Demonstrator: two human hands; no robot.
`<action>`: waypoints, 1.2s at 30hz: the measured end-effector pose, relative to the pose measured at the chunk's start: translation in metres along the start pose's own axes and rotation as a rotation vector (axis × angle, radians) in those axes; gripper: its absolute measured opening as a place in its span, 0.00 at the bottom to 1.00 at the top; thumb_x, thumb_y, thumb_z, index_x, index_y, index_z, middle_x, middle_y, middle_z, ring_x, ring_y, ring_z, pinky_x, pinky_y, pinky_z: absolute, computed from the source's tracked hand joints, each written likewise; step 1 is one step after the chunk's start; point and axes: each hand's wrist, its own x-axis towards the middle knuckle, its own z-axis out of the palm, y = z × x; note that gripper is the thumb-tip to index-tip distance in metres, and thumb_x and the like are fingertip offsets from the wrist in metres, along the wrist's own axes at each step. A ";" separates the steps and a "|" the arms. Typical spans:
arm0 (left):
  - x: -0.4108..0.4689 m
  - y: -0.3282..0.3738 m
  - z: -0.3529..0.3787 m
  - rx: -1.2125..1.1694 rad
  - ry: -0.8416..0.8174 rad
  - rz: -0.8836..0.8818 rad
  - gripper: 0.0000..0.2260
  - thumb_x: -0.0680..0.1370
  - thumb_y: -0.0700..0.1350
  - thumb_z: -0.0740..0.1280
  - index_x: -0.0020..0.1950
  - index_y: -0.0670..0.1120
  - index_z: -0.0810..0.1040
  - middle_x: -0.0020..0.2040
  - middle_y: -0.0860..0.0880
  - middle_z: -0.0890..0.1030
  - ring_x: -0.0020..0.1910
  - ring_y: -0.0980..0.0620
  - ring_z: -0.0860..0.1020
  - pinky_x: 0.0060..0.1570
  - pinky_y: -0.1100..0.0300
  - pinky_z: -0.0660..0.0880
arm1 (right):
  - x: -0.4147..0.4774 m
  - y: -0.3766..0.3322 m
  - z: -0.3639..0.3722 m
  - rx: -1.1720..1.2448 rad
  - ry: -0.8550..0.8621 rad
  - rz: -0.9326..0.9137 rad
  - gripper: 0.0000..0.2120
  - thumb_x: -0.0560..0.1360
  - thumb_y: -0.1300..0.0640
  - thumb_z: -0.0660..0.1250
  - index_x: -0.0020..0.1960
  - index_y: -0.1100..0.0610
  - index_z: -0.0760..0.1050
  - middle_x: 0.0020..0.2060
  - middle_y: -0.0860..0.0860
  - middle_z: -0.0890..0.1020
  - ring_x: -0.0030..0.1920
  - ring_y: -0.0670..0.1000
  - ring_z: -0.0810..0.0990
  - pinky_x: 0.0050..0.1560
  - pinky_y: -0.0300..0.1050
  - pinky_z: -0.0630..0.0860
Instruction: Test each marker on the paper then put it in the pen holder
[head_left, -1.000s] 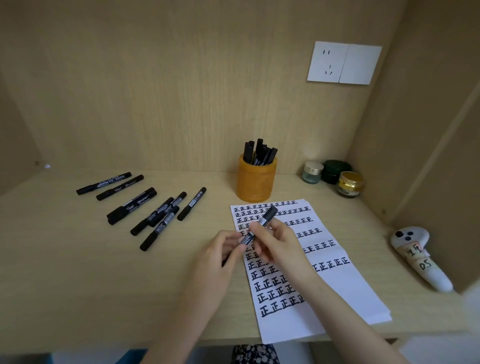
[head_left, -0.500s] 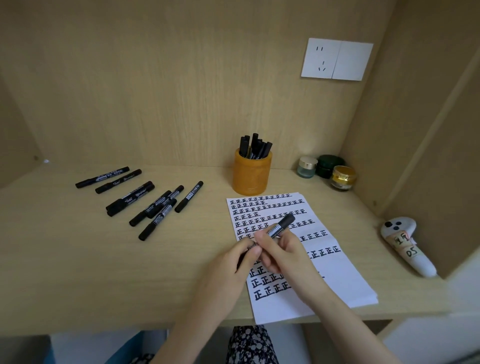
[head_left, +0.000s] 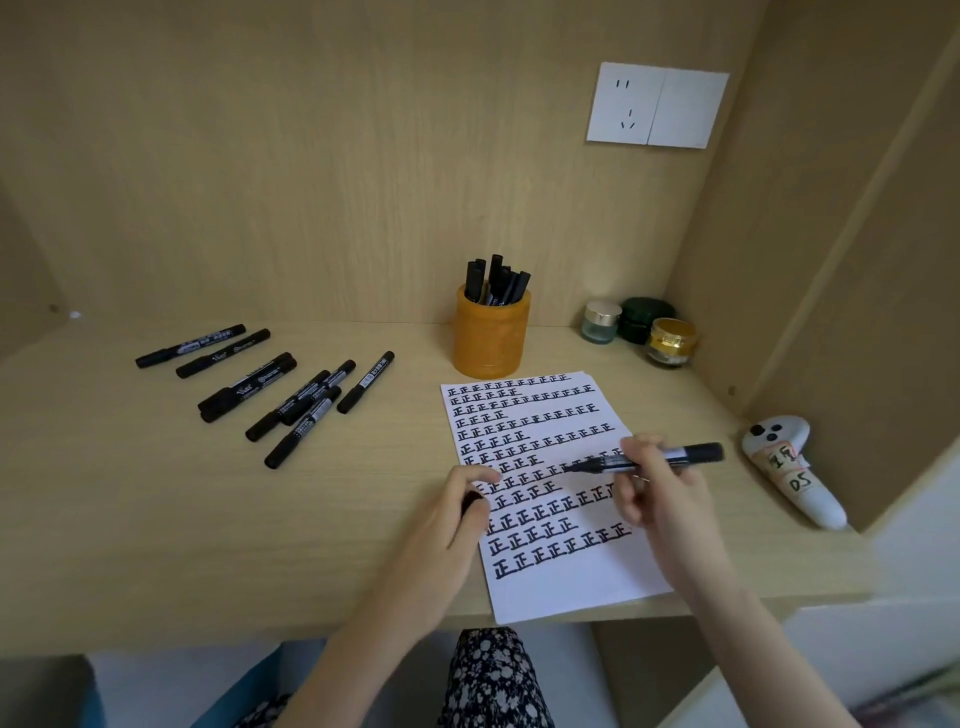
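Observation:
My right hand (head_left: 654, 493) grips a black marker (head_left: 691, 453) lying almost level over the right side of the paper (head_left: 566, 577), its bare tip pointing left. My left hand (head_left: 457, 512) rests at the paper's left edge, its fingers curled round the black cap (head_left: 470, 503), which is mostly hidden. The white paper is covered with rows of black characters. An orange pen holder (head_left: 491, 338) stands behind the paper with several markers (head_left: 496, 280) in it. Several black capped markers (head_left: 291, 395) lie loose on the desk to the left.
Three small jars (head_left: 641, 327) stand in the back right corner. A white controller with labels (head_left: 789, 467) lies by the right wall. A white wall socket (head_left: 657, 106) is on the back panel. The desk's front edge (head_left: 208, 639) runs just below the paper.
The cap has come off the marker: my left hand drew it away to the left while my right hand swung the marker out to the right, tip exposed.

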 end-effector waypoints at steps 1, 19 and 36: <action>0.000 -0.003 -0.001 0.010 -0.001 -0.001 0.09 0.81 0.50 0.53 0.56 0.64 0.66 0.41 0.51 0.77 0.42 0.46 0.76 0.42 0.55 0.72 | 0.002 0.000 -0.009 -0.039 0.017 -0.007 0.09 0.79 0.60 0.60 0.40 0.56 0.73 0.22 0.52 0.71 0.23 0.51 0.66 0.23 0.38 0.59; 0.000 -0.020 -0.001 0.099 0.081 0.040 0.09 0.74 0.49 0.69 0.53 0.55 0.78 0.48 0.61 0.80 0.43 0.70 0.75 0.40 0.77 0.68 | 0.010 0.022 -0.045 -0.451 0.217 -0.072 0.16 0.73 0.57 0.71 0.34 0.69 0.75 0.29 0.57 0.74 0.29 0.46 0.67 0.27 0.33 0.63; 0.001 -0.024 -0.001 0.121 0.091 0.032 0.07 0.74 0.50 0.69 0.51 0.59 0.78 0.46 0.62 0.81 0.47 0.67 0.77 0.45 0.71 0.71 | 0.011 0.028 -0.047 -0.522 0.161 -0.073 0.16 0.74 0.57 0.70 0.36 0.69 0.75 0.26 0.54 0.72 0.25 0.43 0.65 0.24 0.33 0.60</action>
